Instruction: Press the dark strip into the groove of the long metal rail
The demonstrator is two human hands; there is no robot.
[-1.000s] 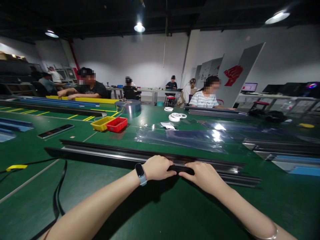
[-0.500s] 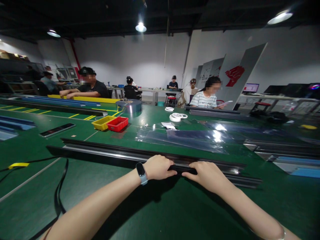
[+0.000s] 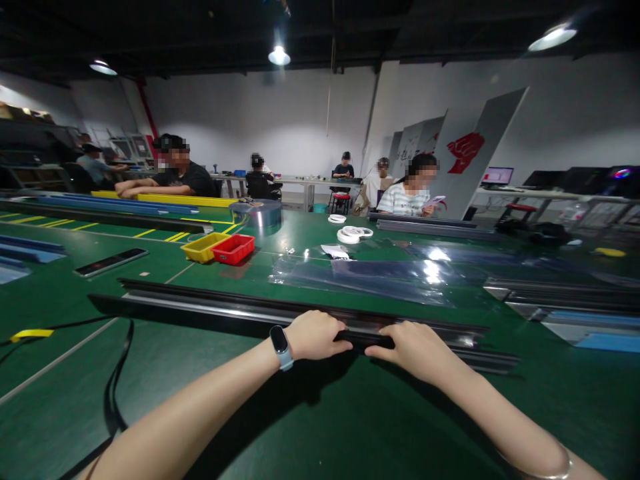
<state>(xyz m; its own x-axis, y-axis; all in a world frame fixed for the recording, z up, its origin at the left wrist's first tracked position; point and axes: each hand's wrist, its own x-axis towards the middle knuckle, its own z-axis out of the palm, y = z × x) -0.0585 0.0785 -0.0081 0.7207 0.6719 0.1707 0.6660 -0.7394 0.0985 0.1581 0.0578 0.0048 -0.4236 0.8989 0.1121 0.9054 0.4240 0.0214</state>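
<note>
A long black channel-shaped profile (image 3: 200, 312) lies across the green table in front of me. My left hand (image 3: 316, 335), with a banded watch (image 3: 280, 343) at its wrist, is closed around the profile's near edge, thumb toward me. Just to the right, my right hand (image 3: 413, 348) grips the same edge, its thumb pointing left. A short stretch of the dark edge shows between the two thumbs. The fingertips on the far side are hidden behind the profile's wall.
Beyond the profile lie clear plastic sheets (image 3: 370, 277), white tape rolls (image 3: 353, 233), and yellow (image 3: 205, 247) and red (image 3: 233, 249) bins. A phone (image 3: 113, 262) is at left, near a black strap (image 3: 116, 393). More profiles (image 3: 560, 293) lie right. Co-workers sit across the table.
Both hands keep their hold on the profile and have hardly moved. The view has shifted very slightly. Across the table, a person at right has tilted the flat item in their hand.
</note>
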